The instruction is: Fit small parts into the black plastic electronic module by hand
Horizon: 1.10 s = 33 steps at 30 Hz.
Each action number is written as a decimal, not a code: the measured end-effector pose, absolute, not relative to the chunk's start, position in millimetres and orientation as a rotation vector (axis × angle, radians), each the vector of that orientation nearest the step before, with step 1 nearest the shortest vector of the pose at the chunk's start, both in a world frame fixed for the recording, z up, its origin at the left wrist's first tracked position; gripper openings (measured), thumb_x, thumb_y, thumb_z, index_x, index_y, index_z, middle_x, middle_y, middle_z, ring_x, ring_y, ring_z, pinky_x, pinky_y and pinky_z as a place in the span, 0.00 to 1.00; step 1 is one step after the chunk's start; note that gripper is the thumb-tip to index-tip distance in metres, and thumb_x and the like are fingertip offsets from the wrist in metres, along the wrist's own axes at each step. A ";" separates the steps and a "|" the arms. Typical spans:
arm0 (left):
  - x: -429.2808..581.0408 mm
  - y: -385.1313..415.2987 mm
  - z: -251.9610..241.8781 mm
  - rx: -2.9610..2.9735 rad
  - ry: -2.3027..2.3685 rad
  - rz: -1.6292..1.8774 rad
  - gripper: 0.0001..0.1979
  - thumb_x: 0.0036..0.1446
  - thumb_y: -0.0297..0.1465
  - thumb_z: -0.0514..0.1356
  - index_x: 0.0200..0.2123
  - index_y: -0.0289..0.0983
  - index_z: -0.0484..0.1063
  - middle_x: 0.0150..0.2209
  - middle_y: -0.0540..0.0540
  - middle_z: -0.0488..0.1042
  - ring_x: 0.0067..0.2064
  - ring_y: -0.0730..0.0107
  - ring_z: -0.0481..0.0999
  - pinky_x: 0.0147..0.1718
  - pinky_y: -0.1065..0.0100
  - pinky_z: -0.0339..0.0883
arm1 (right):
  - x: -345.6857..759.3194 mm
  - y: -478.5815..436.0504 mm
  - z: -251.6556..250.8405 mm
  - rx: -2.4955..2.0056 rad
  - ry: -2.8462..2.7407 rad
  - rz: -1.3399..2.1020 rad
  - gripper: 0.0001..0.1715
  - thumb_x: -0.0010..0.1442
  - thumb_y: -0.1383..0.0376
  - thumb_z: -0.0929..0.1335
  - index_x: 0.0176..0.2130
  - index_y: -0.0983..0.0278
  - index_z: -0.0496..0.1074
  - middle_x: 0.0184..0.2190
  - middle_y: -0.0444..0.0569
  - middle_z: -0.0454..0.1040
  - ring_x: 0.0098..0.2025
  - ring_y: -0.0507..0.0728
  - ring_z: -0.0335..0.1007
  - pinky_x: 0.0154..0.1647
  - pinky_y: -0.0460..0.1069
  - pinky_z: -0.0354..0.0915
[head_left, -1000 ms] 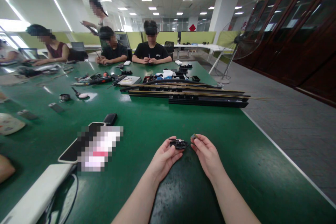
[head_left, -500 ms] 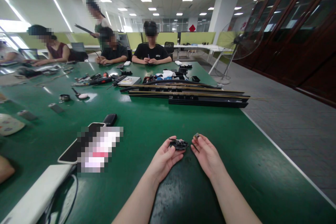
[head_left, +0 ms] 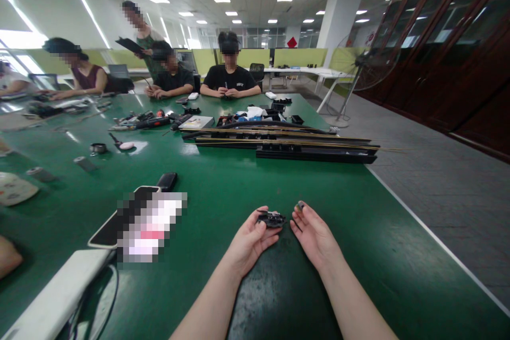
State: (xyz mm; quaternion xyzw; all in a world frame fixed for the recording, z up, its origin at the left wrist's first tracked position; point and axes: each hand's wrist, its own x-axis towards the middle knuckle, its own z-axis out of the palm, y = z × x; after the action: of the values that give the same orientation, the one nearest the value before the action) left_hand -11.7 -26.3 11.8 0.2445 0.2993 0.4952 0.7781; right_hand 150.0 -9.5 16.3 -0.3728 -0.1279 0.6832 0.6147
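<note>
My left hand (head_left: 250,239) is closed on a small black mechanical part (head_left: 271,219) with some shiny bits on its top. Thumb and fingers hold it from its left side and below. A short gap to the right, my right hand (head_left: 316,234) pinches a small greyish piece (head_left: 299,206) between thumb and forefinger; its exact kind is too small to make out. Both hands are above the green table (head_left: 342,191), and the two held pieces do not touch.
Long black rails (head_left: 319,154) with thin brass-coloured rods lie across the table ahead. At left are a phone (head_left: 125,218), a white power strip-like bar (head_left: 59,295) and a cable. Tools (head_left: 147,121) lie further off. Several people sit or stand beyond; a fan (head_left: 360,58) stands at right.
My hands stay almost in place; the small piece in my right fingers has turned slightly. In the background, the standing person has shifted left, and the dark board they hold is tilted differently.
</note>
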 end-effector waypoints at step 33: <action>-10.5 -26.9 10.7 0.551 0.654 1.047 0.22 0.49 0.29 0.61 0.48 0.39 0.59 0.45 0.42 0.69 0.41 0.67 0.74 0.40 0.68 0.67 | 141.4 -20.1 13.5 -1.122 -1.438 0.886 0.12 0.51 0.63 0.68 0.39 0.58 0.72 0.41 0.49 0.73 0.46 0.59 0.66 0.51 0.57 0.59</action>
State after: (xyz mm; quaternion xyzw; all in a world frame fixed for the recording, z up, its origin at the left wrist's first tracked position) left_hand -10.5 -26.9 10.7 0.2548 0.3026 0.4845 0.7803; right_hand 141.4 -20.1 13.5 -0.4697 -0.6021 0.3709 0.5285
